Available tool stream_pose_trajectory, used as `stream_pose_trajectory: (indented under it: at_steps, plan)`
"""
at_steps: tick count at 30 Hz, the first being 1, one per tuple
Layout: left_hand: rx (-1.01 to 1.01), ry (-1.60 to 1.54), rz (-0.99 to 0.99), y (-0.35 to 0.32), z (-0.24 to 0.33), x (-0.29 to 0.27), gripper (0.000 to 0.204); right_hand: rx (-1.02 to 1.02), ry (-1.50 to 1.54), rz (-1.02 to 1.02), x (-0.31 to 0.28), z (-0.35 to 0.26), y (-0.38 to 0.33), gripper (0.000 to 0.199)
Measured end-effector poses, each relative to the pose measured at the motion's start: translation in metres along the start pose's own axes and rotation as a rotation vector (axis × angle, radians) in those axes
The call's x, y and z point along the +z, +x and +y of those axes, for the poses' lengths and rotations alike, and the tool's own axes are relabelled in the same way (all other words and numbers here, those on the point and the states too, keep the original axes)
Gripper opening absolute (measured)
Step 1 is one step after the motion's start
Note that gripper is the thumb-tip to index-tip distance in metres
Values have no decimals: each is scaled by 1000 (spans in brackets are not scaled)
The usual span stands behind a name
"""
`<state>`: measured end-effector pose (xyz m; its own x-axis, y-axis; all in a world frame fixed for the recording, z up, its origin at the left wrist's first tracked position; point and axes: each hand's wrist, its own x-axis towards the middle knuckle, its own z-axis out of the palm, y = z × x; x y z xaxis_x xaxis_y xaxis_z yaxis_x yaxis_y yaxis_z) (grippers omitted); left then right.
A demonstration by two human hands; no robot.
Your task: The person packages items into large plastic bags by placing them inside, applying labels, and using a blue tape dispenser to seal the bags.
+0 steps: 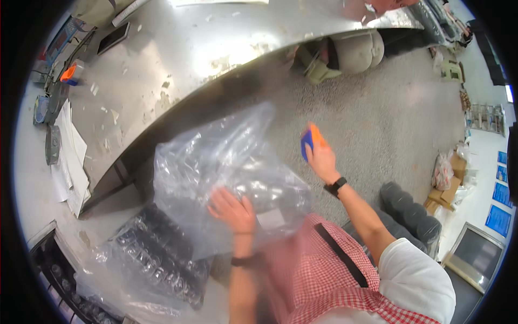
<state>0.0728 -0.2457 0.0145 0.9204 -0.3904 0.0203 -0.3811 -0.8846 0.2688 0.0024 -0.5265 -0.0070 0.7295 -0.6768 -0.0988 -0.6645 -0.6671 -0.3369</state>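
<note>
My left hand [233, 211] lies on the plastic bag [226, 173], my right hand [322, 159] is beside it, and the table [178, 59] is behind.

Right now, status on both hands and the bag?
Left hand flat on clear plastic bag, held against body. Right hand raised, gripping blue-orange cutter. Black tray stack below bag.

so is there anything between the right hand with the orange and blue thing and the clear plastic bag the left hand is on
Nothing visible does. The right hand holds the orange and blue tool in open air above the grey floor, just right of the clear plastic bag, which the left hand presses flat against.
</note>
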Motion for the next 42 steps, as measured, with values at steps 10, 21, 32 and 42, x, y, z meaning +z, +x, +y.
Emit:
stream_pose_trajectory:
  at_steps: [10,21,32,42]
  plan:
    - [-416,-33,-148,-46,38,-5,61,-933,-210,517,-27,-176,310,14]
    - [-1454,-2034,784,-108,-53,-5,69,-761,163,-1562,92,-197,224,89]
    - [-1322,-1082,662,-206,-85,-80,34,-934,576,-2298,-89,-155,134,31]
    - [-854,-667,-26,-8,17,-223,14,-952,435,-1983,-172,-140,32,44]
